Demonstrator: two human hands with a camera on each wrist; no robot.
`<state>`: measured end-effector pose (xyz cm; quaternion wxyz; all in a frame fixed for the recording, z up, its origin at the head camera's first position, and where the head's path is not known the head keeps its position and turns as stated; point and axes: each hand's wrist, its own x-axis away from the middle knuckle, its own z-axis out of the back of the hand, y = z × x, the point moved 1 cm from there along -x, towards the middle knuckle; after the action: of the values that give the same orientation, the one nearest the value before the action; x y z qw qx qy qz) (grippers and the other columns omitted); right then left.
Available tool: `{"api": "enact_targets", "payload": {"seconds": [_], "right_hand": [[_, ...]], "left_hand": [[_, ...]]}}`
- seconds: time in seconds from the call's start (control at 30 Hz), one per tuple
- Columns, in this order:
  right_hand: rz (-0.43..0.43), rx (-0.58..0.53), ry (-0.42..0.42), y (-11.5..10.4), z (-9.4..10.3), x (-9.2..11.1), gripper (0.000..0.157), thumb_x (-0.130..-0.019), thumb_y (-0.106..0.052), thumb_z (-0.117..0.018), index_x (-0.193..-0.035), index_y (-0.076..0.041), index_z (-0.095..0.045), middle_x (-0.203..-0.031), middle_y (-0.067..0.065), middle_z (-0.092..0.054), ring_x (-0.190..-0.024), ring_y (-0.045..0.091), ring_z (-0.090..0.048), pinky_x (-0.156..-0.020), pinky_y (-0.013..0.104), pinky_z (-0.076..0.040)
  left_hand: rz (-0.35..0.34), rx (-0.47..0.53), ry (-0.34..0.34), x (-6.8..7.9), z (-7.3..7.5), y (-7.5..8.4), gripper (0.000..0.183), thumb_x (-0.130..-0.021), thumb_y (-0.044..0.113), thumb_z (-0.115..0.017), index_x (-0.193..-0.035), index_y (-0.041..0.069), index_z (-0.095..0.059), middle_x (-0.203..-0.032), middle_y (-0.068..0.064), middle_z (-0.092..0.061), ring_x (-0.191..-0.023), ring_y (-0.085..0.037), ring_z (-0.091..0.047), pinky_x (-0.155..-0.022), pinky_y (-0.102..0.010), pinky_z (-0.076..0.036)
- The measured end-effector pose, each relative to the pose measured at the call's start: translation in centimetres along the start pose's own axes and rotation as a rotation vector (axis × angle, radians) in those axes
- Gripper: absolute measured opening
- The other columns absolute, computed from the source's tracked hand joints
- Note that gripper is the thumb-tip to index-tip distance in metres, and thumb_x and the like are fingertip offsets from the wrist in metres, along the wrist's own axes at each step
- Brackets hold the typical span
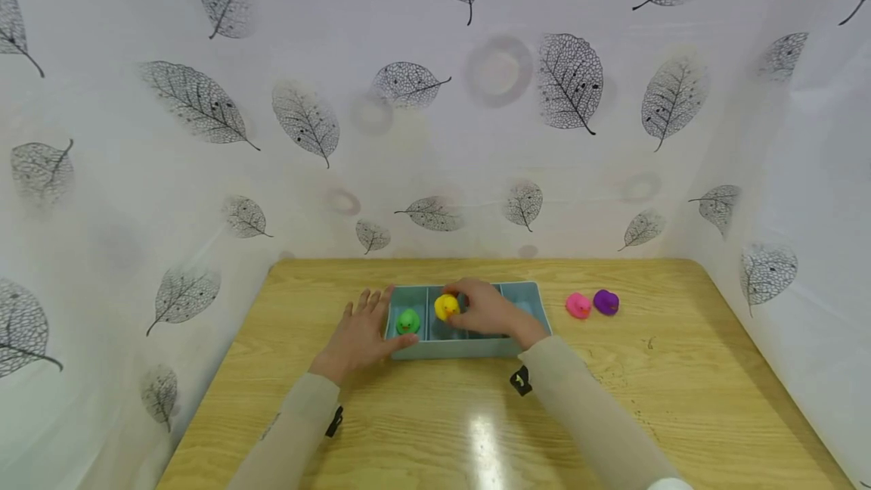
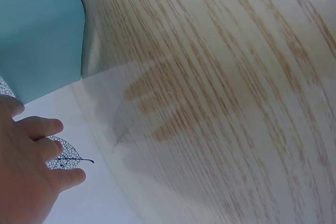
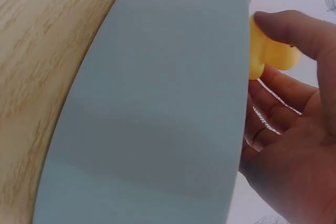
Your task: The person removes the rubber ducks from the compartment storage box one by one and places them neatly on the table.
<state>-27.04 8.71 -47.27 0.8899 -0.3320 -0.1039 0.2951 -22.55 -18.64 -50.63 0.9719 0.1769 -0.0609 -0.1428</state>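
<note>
A pale blue divided box [image 1: 435, 350] lies lengthwise across the table. In its leftmost compartment sits a green rubber duck [image 1: 407, 321]. My right hand [image 1: 486, 308] pinches a yellow rubber duck [image 1: 446, 307] between thumb and fingers at the compartment just right of the green one. The right wrist view shows the yellow duck [image 3: 268, 51] partly hidden behind the box wall [image 3: 157, 87]. At the box's left end, my left hand [image 1: 364, 331] has its fingers spread and its thumb along the front rim. In the left wrist view those fingers [image 2: 47, 128] are beside the box corner.
Right of the box, a pink rubber duck [image 1: 578, 305] and a purple rubber duck [image 1: 606, 302] stand close together on the wooden table [image 1: 422, 422]. A white leaf-patterned curtain [image 1: 435, 157] hangs behind the table and along both sides.
</note>
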Motion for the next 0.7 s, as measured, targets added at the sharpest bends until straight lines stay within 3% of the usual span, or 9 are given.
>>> {"api": "enact_targets", "payload": {"seconds": [0.17, 0.37, 0.7], "right_hand": [[0.007, -0.129, 0.041, 0.2, 0.13, 0.27, 0.054, -0.09, -0.027, -0.078, -0.138, -0.009, -0.065, -0.115, 0.001, -0.068, -0.098, 0.02, -0.06, -0.08, 0.031, -0.053], [0.009, -0.277, 0.067, 0.05, 0.18, 0.59, 0.054, -0.087, -0.017, -0.074, -0.138, -0.006, -0.063, -0.12, 0.008, -0.066, -0.098, 0.02, -0.063, -0.086, 0.032, -0.058], [0.035, -0.361, 0.068, 0.55, 0.27, 1.01, 0.06, -0.086, -0.008, -0.072, -0.144, 0.002, -0.058, -0.126, 0.015, -0.066, -0.092, 0.019, -0.061, -0.082, 0.028, -0.055]], "left_hand": [[-0.002, -0.002, 0.003, 0.0, -0.11, -0.09, 0.115, -0.091, 0.083, -0.055, -0.171, 0.014, -0.011, -0.173, -0.024, -0.023, -0.162, -0.046, -0.015, -0.127, -0.073, -0.014], [-0.002, -0.002, 0.001, -0.04, -0.19, -0.17, 0.115, -0.091, 0.083, -0.054, -0.171, 0.014, -0.011, -0.173, -0.023, -0.023, -0.162, -0.046, -0.015, -0.127, -0.073, -0.014], [-0.004, 0.003, 0.003, 0.01, -0.17, -0.18, 0.114, -0.091, 0.083, -0.053, -0.171, 0.014, -0.01, -0.172, -0.024, -0.024, -0.162, -0.046, -0.014, -0.128, -0.072, -0.013]]}}
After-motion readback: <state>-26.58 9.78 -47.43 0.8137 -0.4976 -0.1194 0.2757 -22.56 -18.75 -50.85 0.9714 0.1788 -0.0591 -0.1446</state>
